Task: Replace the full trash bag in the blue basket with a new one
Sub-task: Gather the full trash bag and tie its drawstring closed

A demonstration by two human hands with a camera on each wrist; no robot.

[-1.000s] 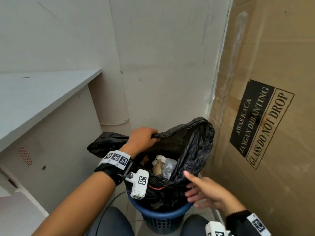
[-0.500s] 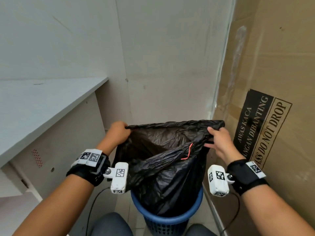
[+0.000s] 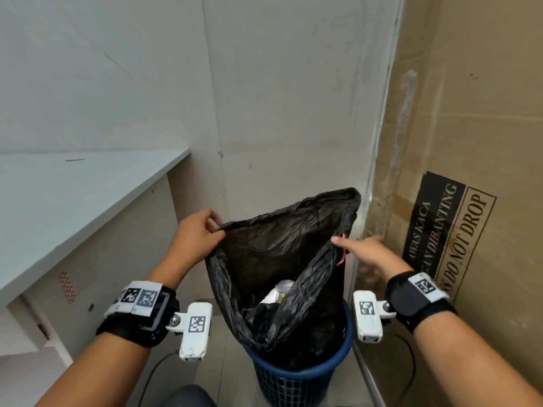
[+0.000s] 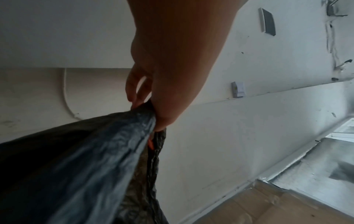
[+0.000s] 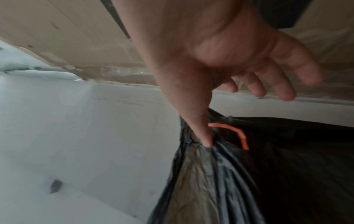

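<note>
A black trash bag (image 3: 279,245) stands half lifted in the blue basket (image 3: 296,377), its mouth held wide. White crumpled trash (image 3: 280,292) shows inside. My left hand (image 3: 216,227) pinches the bag's left rim between thumb and fingers; the left wrist view shows this pinch (image 4: 145,110) on the bunched plastic (image 4: 86,166). My right hand (image 3: 357,240) is at the right rim. In the right wrist view only its thumb (image 5: 206,141) presses into the bag (image 5: 268,174) beside the red drawstring (image 5: 237,133), while the other fingers (image 5: 283,92) are spread and free.
A grey desk (image 3: 73,195) flanks the basket on the left. A tall cardboard box (image 3: 470,142) marked "do not drop" stands close on the right. The wall corner is just behind. A dark cable (image 3: 155,368) lies on the floor near my knee (image 3: 185,396).
Both hands first stretched the rim flat and high. Now the right hand's fingers have let go, leaving the thumb on the rim, and the mouth has sagged so the trash shows.
</note>
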